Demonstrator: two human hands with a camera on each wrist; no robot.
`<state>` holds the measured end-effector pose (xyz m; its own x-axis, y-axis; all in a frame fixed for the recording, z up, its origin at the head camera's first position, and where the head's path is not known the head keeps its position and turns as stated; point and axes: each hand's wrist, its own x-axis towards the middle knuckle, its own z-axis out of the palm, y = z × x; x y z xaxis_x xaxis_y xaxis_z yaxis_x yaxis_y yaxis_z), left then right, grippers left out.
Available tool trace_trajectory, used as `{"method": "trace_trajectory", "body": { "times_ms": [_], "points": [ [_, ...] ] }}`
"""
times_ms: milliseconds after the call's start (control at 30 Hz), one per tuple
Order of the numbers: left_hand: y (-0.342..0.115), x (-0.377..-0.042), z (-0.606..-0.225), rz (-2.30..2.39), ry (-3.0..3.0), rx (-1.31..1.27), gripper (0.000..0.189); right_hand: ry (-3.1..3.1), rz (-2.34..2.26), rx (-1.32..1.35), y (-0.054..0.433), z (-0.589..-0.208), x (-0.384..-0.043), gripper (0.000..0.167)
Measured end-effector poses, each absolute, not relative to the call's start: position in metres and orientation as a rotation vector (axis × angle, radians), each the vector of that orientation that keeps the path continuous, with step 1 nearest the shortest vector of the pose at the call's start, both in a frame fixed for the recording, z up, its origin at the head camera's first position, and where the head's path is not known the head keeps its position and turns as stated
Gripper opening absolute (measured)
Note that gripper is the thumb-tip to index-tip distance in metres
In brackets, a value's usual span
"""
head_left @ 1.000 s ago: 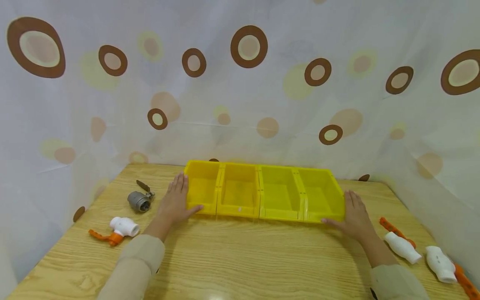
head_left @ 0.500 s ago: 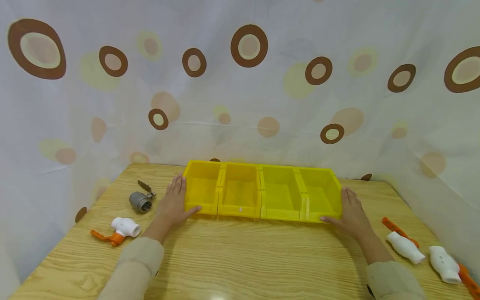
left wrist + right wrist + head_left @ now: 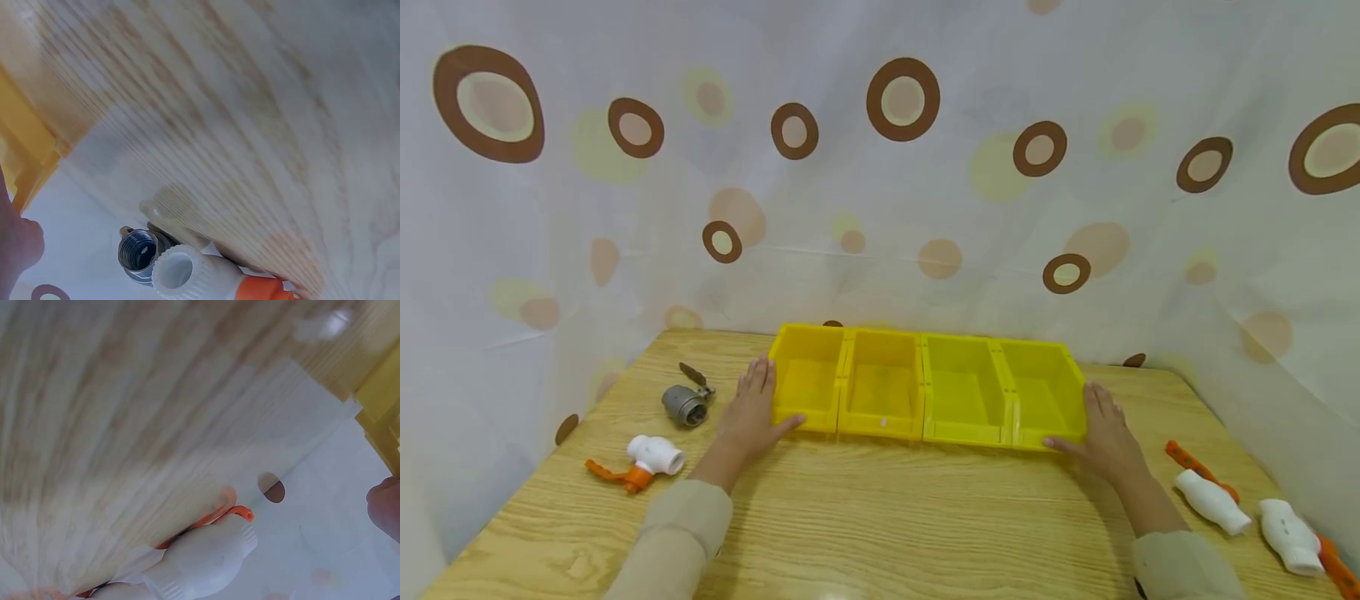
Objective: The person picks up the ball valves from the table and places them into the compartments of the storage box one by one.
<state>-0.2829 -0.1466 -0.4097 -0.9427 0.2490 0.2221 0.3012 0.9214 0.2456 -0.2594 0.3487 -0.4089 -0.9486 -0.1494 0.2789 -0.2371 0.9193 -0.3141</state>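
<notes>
Two orange-yellow bins (image 3: 880, 427) and two lemon-yellow bins (image 3: 970, 433) stand side by side in a row on the wooden table, with no contents showing. My left hand (image 3: 751, 417) lies along the row's left end, fingers extended against the outer wall and thumb on the front lip. At the opposite end my right hand (image 3: 1108, 437) presses in the same way, its thumb across the front corner. Each wrist view catches only a thumb tip beside a yellow bin edge; the fingers are out of frame there.
Left of the row lie a grey metal ball valve (image 3: 685, 406) and a white plastic valve (image 3: 655, 455) with an orange handle. On the right are two more white valves (image 3: 1212, 502) with orange handles. A patterned curtain (image 3: 970, 208) hangs behind the table (image 3: 895, 525).
The right hand and the row's right end have shifted slightly left. Both hands keep their places on the bins. The head view has moved a little.
</notes>
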Motion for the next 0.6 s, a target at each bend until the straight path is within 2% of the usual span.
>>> {"method": "trace_trajectory", "body": {
  "times_ms": [600],
  "points": [
    [-0.1441,-0.2775,-0.4080,-0.441,-2.895,-0.396,0.094,-2.840,0.510,0.272,0.3463,-0.4083,-0.2578,0.109]
  ]
}}
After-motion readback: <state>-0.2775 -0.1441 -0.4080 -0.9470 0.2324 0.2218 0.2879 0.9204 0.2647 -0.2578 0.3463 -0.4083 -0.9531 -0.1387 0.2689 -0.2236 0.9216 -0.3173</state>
